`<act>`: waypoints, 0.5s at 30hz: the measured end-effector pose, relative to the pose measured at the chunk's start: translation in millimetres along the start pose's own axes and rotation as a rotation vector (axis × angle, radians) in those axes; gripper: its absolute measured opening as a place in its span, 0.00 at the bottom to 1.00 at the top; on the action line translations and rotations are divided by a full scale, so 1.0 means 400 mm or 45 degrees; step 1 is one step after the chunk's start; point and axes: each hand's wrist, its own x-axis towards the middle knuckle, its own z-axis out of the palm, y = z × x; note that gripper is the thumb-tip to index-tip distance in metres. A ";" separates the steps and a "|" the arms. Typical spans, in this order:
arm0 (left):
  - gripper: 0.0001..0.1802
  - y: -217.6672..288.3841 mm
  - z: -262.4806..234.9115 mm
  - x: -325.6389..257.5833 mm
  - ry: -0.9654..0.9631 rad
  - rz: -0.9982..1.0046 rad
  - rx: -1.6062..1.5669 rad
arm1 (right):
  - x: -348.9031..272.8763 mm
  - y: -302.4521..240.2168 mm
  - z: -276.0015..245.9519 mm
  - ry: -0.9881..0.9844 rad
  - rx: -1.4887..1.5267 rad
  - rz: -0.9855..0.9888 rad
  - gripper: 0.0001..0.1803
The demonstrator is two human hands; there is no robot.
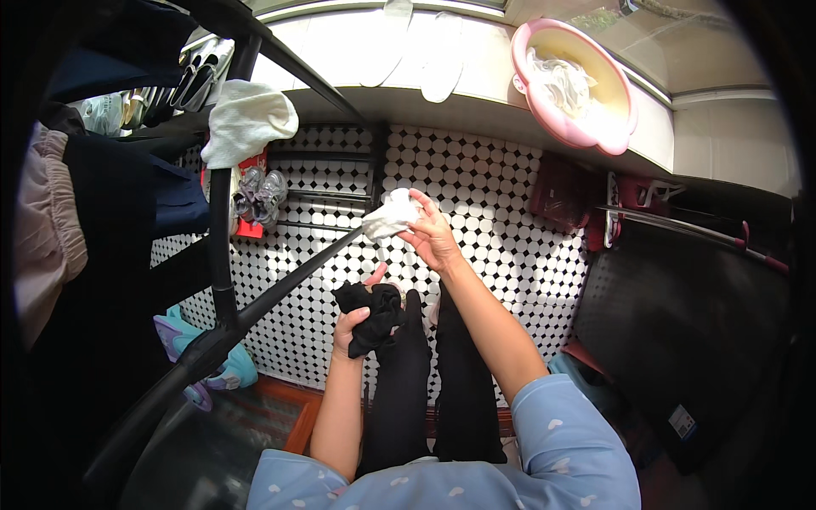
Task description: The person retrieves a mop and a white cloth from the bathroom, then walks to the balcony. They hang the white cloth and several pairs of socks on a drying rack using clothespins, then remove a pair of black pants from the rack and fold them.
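Observation:
My right hand (435, 240) reaches forward and pinches the edge of a small white sock (388, 215). The sock sits over the far end of a black rack bar (293, 285). Closer to my body, my left hand (347, 327) is wrapped round a bunched black cloth (371, 310). Its folds hide what kind of garment it is. Another white sock (248, 121) is fitted over the top of an upright rack post at the upper left.
A pink basin (625, 127) with white cloth inside stands on the ledge at the far right. White insoles (442, 55) lie along that ledge. Dark clothes (110, 204) hang on the left. Grey shoes (270, 197) and purple-turquoise roller skates (229, 367) are low behind the rack.

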 end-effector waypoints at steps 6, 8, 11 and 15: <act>0.35 0.091 0.262 -0.121 -0.064 0.015 0.104 | -0.313 -0.132 0.300 -0.155 -0.014 -0.022 0.47; 0.36 0.121 0.343 -0.155 -0.074 0.039 0.187 | -0.389 -0.166 0.384 -0.131 -0.012 -0.036 0.41; 0.36 0.155 0.428 -0.211 -0.067 0.129 0.265 | -0.470 -0.195 0.438 -0.059 -0.113 -0.026 0.30; 0.34 0.204 0.519 -0.280 -0.095 0.129 0.317 | -0.516 -0.212 0.440 0.027 -0.841 -0.275 0.15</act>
